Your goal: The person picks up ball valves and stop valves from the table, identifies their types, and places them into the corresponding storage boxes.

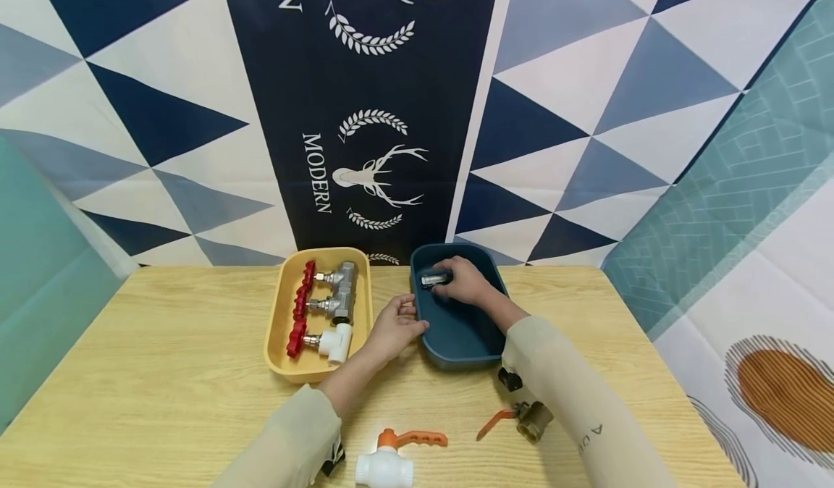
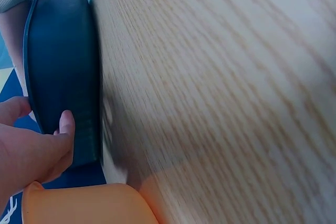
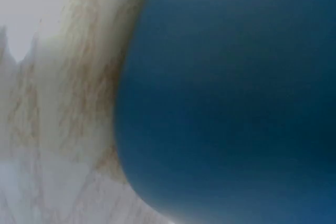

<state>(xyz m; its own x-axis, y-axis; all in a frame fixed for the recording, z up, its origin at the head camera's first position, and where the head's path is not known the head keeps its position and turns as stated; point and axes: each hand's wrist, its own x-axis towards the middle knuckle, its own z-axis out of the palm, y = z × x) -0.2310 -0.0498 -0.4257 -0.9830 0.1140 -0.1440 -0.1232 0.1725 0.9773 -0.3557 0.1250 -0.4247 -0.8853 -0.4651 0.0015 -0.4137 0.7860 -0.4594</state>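
Observation:
My right hand [image 1: 461, 282] reaches into the dark blue tray [image 1: 456, 343] and grips a small metal fitting [image 1: 435, 279] near the tray's far left corner. My left hand [image 1: 394, 323] holds the blue tray's left rim, thumb over the edge [image 2: 65, 129]. The left wrist view shows the blue tray's [image 2: 63, 72] outer wall against the wooden table [image 2: 226, 103]. The right wrist view is a blur of the blue tray [image 3: 236, 98]; neither hand nor fitting shows there.
A yellow tray [image 1: 280, 329] left of the blue one holds three red-handled valves [image 1: 322, 307]. Near the table's front edge lie a white valve with an orange handle [image 1: 391, 459] and a brass valve with an orange lever [image 1: 521, 419]. A patterned cloth hangs behind.

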